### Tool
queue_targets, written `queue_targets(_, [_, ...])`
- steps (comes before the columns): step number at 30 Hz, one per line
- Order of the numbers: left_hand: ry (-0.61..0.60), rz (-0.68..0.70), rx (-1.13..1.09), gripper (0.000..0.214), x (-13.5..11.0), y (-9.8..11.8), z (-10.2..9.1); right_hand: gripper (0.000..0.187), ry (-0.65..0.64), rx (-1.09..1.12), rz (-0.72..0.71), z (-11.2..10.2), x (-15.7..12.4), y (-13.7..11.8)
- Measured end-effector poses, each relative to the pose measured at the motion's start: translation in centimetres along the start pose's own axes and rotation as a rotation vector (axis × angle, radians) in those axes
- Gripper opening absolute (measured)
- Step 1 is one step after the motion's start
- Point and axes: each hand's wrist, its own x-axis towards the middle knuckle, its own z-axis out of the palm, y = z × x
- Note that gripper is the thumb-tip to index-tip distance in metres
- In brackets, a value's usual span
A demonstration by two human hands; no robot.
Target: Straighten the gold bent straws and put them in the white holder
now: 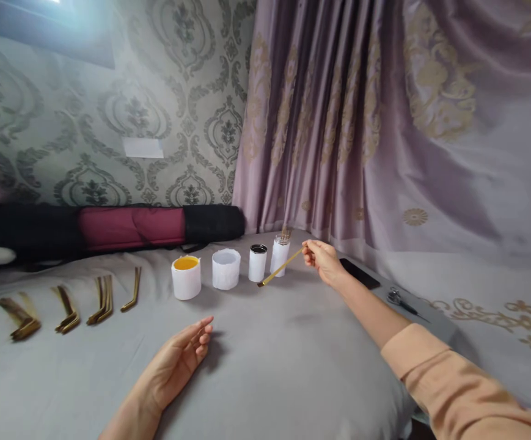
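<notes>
Fingers (310, 247) of right hand (322, 260) pinch a gold stick (280, 269) beside the jars (257, 263); left hand (180, 355) lies uncurled on wide grey sheet (274, 360).

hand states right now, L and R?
left hand: open, empty, resting on the grey sheet.
right hand: closed, pinching one end of a gold stick.

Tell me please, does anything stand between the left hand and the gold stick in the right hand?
Nothing visible does. Only bare grey sheet lies between the left hand and the gold stick, which the right hand pinches at its upper end. The white cups stand behind the stick.
</notes>
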Motion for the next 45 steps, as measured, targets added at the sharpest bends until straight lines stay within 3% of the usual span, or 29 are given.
queue_targets(8, [0.023,-0.009,-0.014,0.024,-0.5,0.2,0.5,0.01,0.122,-0.04,-0.109,-3.3,1.8,-3.9])
queue_targets(20, [0.002,-0.01,-0.024,0.022,-0.4,0.3,0.3,0.014,0.239,-0.097,-0.169,-5.3,4.1,-6.2])
queue_targets(34, [0.015,-0.02,-0.054,0.02,-0.3,0.4,0.2,0.02,0.318,-0.287,-0.274,-2.8,7.3,-8.5])
queue_targets(45, [0.01,-0.001,-0.035,0.022,-0.1,0.2,0.1,0.018,0.303,-0.413,-0.409,-0.2,9.8,-9.2])
